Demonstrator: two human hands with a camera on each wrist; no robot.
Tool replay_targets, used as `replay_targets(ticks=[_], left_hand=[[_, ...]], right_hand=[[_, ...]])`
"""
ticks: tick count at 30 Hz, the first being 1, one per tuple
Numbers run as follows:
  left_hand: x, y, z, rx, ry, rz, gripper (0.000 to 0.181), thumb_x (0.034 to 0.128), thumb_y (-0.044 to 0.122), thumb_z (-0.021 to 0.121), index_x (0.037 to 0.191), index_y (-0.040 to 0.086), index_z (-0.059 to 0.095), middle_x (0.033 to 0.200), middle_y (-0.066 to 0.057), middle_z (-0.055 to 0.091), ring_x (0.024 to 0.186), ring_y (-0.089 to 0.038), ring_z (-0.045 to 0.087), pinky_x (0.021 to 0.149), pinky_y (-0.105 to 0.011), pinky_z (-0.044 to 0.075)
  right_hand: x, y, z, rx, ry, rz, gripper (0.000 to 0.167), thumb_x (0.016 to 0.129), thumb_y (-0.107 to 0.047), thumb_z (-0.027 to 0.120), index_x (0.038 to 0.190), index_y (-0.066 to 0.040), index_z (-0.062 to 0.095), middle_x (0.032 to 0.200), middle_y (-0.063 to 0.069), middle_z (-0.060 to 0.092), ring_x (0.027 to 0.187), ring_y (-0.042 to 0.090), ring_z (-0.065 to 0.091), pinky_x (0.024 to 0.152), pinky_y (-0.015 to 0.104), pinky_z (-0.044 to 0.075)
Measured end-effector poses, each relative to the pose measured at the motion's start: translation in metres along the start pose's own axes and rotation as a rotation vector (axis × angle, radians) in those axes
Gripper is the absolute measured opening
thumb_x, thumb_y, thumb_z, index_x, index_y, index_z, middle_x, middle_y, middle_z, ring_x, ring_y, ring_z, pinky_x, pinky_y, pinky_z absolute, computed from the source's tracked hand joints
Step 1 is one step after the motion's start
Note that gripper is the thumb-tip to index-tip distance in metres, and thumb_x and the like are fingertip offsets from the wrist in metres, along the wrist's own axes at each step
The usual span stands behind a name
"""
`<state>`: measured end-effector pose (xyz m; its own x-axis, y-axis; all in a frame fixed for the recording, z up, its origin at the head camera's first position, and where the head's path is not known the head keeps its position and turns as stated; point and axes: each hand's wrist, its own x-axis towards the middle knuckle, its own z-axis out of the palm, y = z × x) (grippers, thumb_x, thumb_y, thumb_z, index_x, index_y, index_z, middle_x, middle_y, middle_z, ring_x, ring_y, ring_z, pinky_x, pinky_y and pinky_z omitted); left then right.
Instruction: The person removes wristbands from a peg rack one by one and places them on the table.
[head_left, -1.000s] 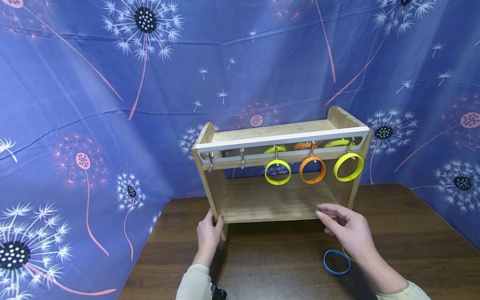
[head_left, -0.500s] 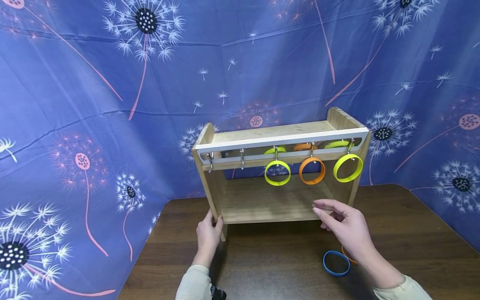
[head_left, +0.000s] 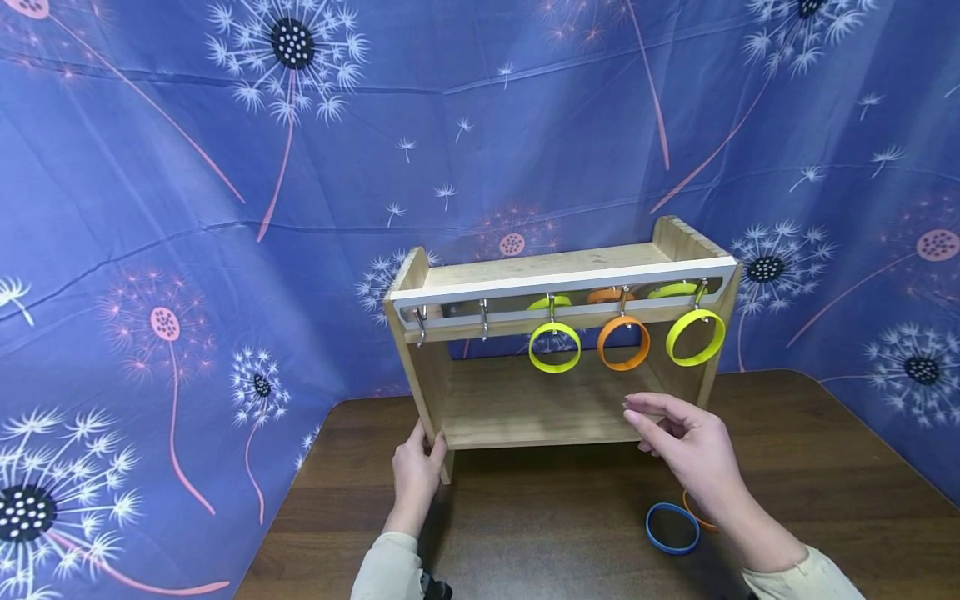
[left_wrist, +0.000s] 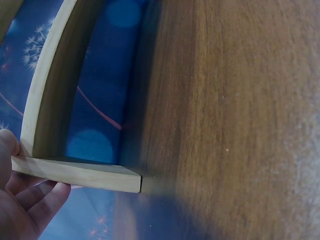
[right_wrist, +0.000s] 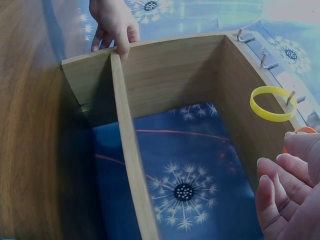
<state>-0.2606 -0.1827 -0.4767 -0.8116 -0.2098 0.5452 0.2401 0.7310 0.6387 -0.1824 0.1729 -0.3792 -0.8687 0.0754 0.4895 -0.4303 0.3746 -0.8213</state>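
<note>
A small wooden shelf (head_left: 540, 408) stands on the table with a hook rail along its upper front. My left hand (head_left: 415, 473) grips the lower left side of the shelf, thumb at the front edge and fingers around the side panel (left_wrist: 75, 172). From the rail hang a yellow ring-shaped band (head_left: 555, 368), an orange band (head_left: 624, 366) and, at the right end, another yellow band (head_left: 692, 362). My right hand (head_left: 693, 446) hovers in front of the shelf's lower right, below the hanging bands. Its fingers are loosely bent, holding nothing.
Two left hooks (head_left: 483, 318) carry no band. On the table (head_left: 540, 533), a blue band (head_left: 672, 551) lies beside an orange one (head_left: 707, 526), partly hidden by the right forearm. A blue dandelion-patterned cloth (head_left: 337, 167) hangs behind the table.
My right hand has risen slightly and shifted a little left. The left hand keeps its hold on the shelf, and the bands hang as before.
</note>
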Motion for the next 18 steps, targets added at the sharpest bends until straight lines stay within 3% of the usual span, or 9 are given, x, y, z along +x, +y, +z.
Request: replay_targets(ticks=[9,18], left_hand=[[0.0,-0.0011,0.0011,0.009,0.011,0.004,0.007,0.0847,0.017,0.068,0.09,0.015,0.064,0.067,0.001,0.068,0.057,-0.021,0.06,0.056,-0.041,0.047],[0.0007,-0.0008,0.0006,0.01,0.014,0.002,0.006,0.0848,0.016,0.068,0.089,0.015,0.064,0.067,0.002,0.067,0.058,-0.022,0.06,0.056,-0.041,0.047]], right_hand=[[0.004,-0.004,0.0027,0.004,0.013,-0.009,0.026,0.088,-0.014,0.072,0.114,-0.008,0.07,0.093,0.007,0.072,0.06,0.02,0.062,0.056,0.026,0.051],[0.0078,-0.0063,0.0048,0.009,0.029,-0.025,0.024,0.087,-0.012,0.073,0.111,-0.008,0.071,0.091,-0.003,0.072,0.058,0.018,0.061,0.054,0.026,0.05]])
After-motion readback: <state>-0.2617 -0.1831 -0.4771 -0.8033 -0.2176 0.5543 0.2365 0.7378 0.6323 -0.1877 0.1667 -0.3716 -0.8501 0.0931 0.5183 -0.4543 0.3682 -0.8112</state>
